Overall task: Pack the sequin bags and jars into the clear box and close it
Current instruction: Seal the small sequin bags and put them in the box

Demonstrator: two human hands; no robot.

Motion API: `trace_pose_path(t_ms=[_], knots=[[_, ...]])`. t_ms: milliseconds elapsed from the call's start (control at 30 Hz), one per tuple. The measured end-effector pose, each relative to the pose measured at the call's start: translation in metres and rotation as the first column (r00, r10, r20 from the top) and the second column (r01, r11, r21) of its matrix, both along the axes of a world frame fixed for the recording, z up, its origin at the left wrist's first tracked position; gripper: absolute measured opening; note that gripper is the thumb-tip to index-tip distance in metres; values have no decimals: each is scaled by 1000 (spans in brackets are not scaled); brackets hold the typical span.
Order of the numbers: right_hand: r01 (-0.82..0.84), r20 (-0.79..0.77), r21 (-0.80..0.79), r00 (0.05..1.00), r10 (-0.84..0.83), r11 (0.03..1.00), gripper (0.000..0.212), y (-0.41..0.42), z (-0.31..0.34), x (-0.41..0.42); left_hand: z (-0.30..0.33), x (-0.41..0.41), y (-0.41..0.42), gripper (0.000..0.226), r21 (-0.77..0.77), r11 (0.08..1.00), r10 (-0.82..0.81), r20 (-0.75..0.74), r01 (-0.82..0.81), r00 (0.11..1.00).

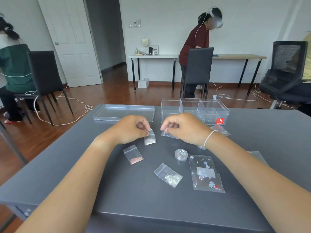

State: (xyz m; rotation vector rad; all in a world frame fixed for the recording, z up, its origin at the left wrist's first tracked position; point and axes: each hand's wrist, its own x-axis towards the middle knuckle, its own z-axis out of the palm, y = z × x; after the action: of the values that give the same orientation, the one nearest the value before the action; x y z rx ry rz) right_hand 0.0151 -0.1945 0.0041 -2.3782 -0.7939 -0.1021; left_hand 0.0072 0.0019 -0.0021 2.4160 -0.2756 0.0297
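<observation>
Pinching a light, limp bag (149, 137) in our left grip (130, 128) and another (168, 134) in our right grip (183, 127) near the box (193, 110), we judge the stiff top edges safest.

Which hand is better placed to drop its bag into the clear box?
Right. The right hand pinches a bag just before the clear box; the left hand sits nearer the lid.
</observation>
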Motion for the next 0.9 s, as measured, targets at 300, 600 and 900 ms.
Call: trace_pose_path(t_ms=[300,600,900], knots=[[165,-75,531,986,-148,831,11,-21,18,10,26,9,-18,19,-466,885,152,235,-27,960],[169,8,603,976,-218,780,16,-26,18,17,42,71,-54,14,-396,915,216,334,-71,918],[168,106,611,951,-290,773,22,-25,16,19,19,94,-61,19,-151,985,124,274,-85,954]])
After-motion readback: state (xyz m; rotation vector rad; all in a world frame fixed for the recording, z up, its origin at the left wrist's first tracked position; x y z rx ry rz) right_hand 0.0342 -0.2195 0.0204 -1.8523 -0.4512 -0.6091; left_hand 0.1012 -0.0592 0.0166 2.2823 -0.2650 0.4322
